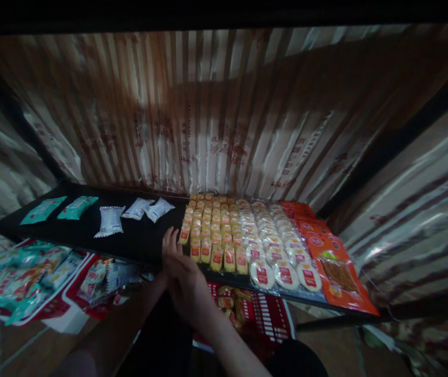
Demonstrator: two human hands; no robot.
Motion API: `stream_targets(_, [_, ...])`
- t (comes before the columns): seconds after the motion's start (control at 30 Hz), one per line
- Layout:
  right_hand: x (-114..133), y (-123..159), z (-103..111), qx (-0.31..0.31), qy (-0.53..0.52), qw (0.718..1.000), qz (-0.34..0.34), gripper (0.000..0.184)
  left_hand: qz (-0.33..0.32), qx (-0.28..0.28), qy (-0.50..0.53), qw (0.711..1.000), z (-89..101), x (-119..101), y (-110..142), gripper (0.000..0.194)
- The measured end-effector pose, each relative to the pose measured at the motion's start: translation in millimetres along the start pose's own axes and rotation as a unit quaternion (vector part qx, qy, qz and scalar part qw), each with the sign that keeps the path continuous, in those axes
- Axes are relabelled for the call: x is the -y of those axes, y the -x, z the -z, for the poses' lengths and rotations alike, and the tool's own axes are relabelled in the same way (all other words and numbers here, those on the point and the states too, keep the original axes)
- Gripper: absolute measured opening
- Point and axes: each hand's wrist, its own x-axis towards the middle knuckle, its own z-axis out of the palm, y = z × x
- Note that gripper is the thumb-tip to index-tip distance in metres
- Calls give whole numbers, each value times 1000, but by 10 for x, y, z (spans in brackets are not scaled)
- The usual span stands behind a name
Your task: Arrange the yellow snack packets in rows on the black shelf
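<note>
My left hand (171,240) reaches over the front of the black shelf (145,241), its fingers apart beside the leftmost row of small yellow wrapped cakes (216,256). Whether the fingertips touch that row I cannot tell. Crossing close over it is my right hand (189,285), whose fingers are mostly hidden and dark. The yellow cakes stand in tight rows. Right of them are rows of round white wrapped cakes (262,275), then flat orange snack packets (336,269). Left of my hands lie several white-and-blue packets (110,221) and two teal packets (42,210).
Below the shelf, a red-and-white box (86,298) holds several loose packets (20,277). A red basket (263,314) with wrapped cakes stands under the shelf before me. Corrugated, printed sheeting (224,120) backs the shelf, with dark frame posts (396,125) at the sides.
</note>
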Motion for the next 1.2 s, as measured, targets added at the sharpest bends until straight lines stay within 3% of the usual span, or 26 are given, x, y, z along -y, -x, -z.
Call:
stream_targets(0.13, [-371, -158, -66, 6, 85, 995, -57, 41, 2, 100, -40, 994, -100, -55, 71, 50])
stream_targets(0.23, [-532, -174, -113, 19, 191, 979, -60, 46, 3, 143, -47, 989, -168, -51, 94, 51])
stream_targets(0.4, [-584, -114, -202, 7, 288, 957, -29, 51, 8, 105, -24, 994, -165, -43, 60, 52])
stream_targets(0.6, [-645, -159, -232, 3, 282, 959, -9, 49, -26, 148, -22, 988, -116, 1, 21, 51])
stream_targets(0.7, [-620, -135, -205, -15, 267, 964, -3, 48, -35, 117, -43, 992, -73, -46, 71, 52])
stream_targets(0.8, [-602, -75, -173, -35, 259, 965, -10, 46, -76, 96, -87, 989, -14, -145, 144, 53])
stream_targets(0.9, [-628, -6, -146, -36, 260, 965, -9, 44, -125, 130, -128, 975, 29, -216, 200, 52])
stream_targets(1.03, [-671, 121, -83, -28, 264, 964, -15, 48, -133, 130, -150, 971, 43, -225, 235, 52])
stream_targets(1.2, [-718, 328, -3, -69, 291, 952, -72, 51, -141, 122, -154, 970, 51, -224, 276, 59])
